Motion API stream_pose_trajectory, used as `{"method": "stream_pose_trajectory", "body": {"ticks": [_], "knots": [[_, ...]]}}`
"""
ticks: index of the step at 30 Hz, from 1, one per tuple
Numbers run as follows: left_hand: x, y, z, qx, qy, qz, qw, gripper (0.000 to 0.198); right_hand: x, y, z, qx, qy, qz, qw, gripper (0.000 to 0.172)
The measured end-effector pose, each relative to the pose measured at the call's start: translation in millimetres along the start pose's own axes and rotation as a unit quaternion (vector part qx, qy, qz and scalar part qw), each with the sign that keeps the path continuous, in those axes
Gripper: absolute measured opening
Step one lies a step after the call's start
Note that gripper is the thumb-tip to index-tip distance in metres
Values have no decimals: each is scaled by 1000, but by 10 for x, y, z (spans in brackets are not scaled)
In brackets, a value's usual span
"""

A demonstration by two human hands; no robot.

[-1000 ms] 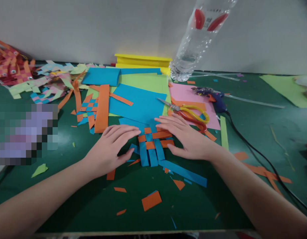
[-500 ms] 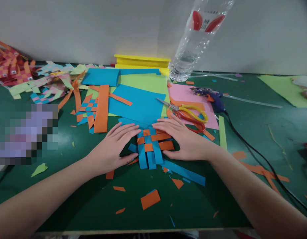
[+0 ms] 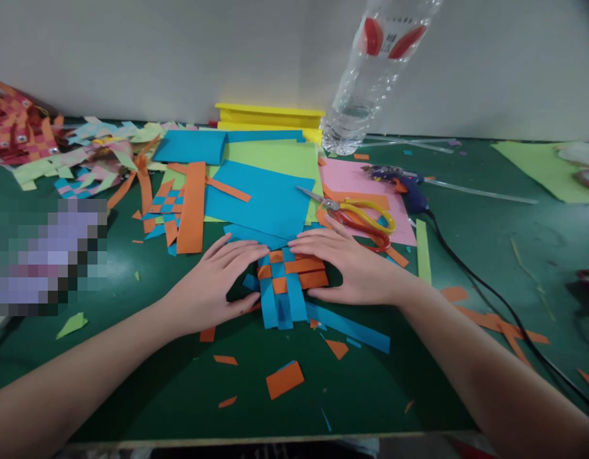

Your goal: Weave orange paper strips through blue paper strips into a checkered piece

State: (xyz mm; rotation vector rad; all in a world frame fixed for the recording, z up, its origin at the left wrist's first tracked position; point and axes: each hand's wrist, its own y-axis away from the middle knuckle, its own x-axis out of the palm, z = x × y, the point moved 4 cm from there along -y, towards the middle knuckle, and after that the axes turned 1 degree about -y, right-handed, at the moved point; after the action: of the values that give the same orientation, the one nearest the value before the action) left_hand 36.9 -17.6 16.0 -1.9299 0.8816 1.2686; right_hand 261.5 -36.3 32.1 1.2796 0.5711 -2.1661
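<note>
A small weave of blue and orange paper strips (image 3: 280, 285) lies on the green table between my hands. Its blue strips hang loose toward me, and orange ends stick out to the right. My left hand (image 3: 221, 275) curves around the left side, fingertips at the top left corner and thumb by the left edge. Around the right side curves my right hand (image 3: 345, 264), its fingertips on the top edge and its thumb by the orange ends. Together the two hands hold the weave by its edges.
Behind stand yellow-and-red-handled scissors (image 3: 354, 213), a glue gun (image 3: 409, 189) with a black cord, stacked blue paper (image 3: 261, 194) and a water bottle (image 3: 366, 89). Woven paper pieces (image 3: 21, 124) pile up at left, near a blurred device (image 3: 50, 255). Orange scraps (image 3: 285, 380) lie in front.
The weave's front blue strips now lie flatter and spread a little wider. My hands keep nearly the same place around it; the whole view has shifted slightly.
</note>
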Motion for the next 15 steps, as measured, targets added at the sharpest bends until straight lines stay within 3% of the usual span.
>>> {"method": "stream_pose_trajectory", "body": {"ticks": [5, 15], "knots": [[-10, 28, -10, 3, -4, 6, 1000, 56, -5, 6, 12, 0, -11, 9, 1000, 66], [25, 20, 10, 6, -5, 1, 1000, 58, 31, -17, -7, -19, -17, -18, 1000, 54]]}}
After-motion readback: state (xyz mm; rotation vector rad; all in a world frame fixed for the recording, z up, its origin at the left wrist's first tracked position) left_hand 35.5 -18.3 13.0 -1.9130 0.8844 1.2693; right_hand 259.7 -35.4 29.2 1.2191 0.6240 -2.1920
